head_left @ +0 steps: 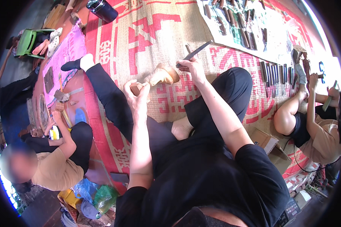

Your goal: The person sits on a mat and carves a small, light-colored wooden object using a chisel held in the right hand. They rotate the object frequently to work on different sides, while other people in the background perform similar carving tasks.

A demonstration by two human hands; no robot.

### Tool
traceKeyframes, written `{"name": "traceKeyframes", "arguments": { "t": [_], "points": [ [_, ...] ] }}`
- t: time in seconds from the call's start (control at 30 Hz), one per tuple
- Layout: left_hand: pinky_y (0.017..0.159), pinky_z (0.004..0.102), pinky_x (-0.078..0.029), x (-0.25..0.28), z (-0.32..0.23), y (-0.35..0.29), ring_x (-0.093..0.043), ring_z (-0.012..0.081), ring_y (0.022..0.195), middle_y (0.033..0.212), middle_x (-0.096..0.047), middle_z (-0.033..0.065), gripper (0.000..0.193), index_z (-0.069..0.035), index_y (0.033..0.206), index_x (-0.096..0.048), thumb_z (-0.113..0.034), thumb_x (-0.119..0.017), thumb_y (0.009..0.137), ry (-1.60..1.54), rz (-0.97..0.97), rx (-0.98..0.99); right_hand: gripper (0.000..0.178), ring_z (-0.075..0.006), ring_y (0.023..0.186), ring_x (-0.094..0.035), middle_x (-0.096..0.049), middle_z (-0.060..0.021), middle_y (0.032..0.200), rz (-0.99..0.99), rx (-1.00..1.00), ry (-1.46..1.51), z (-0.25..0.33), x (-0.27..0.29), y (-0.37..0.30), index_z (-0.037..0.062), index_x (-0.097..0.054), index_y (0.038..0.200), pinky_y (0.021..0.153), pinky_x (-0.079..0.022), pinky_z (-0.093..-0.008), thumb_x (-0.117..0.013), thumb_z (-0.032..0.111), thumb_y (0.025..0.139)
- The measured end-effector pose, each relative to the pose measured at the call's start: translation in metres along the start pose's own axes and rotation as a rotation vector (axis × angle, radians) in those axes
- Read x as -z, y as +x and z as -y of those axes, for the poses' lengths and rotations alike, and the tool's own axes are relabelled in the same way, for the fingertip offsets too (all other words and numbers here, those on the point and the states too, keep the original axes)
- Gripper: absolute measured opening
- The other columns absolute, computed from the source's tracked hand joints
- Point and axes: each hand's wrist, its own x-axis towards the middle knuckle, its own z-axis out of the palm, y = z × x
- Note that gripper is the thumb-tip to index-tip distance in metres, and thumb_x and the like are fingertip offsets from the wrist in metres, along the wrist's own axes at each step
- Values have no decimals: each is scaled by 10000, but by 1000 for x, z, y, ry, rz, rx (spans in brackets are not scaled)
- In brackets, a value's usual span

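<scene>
My left hand (137, 95) grips a small block of pale wood (135, 88), which joins a carved wooden figure (162, 75) lying on the woven mat (147, 41). My right hand (191, 67) holds a dark metal chisel (196, 52) just right of the figure, its blade pointing up and away. I sit on the mat with my legs in black trousers spread to either side of the carving.
Several chisels lie in rows on a white cloth (276, 41) and on the mat at the upper right (278, 75). A person (314, 125) works at the right, another (53, 159) at the lower left. A dark cup (102, 9) stands at the top; a cardboard box (267, 142) lies by my right elbow.
</scene>
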Motion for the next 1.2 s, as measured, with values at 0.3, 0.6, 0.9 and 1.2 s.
{"name": "traceKeyframes", "arguments": {
  "t": [0.3, 0.6, 0.9, 1.2],
  "points": [
    [681, 235, -381, 2, 6, 6, -438, 83, 775, 931, -465, 18, 460, -98, 1152, -451, -203, -708, 785, 31, -19, -45, 131, -162, 793, -640, -671, -89, 845, -23, -44, -20, -1, 5, 3, -18, -615, 919, 718, -518, -305, -636, 48, 809],
    [654, 232, -365, 4, 2, 2, -431, 70, 740, 902, -467, 3, 451, -95, 1146, -442, -194, -708, 796, -131, 27, 30, 185, -146, 781, -631, -678, -89, 864, 90, -33, -32, 2, -20, -20, -26, -652, 958, 765, -494, -292, -671, 49, 790],
    [706, 252, -404, -2, 13, 8, -468, 96, 815, 953, -485, 22, 485, -95, 1155, -442, -176, -727, 772, 44, -26, -81, 157, -167, 685, -645, -663, -87, 782, 19, 1, -15, -10, -13, -12, -18, -613, 974, 651, -519, -283, -604, 38, 827],
    [604, 229, -376, 2, 2, 9, -443, 67, 680, 875, -487, 4, 439, -91, 1115, -453, -179, -716, 774, -107, -34, 27, 148, -160, 763, -650, -670, -96, 837, 76, 38, -37, -2, -5, -9, -11, -601, 959, 688, -523, -294, -622, 70, 837]
  ]
}}
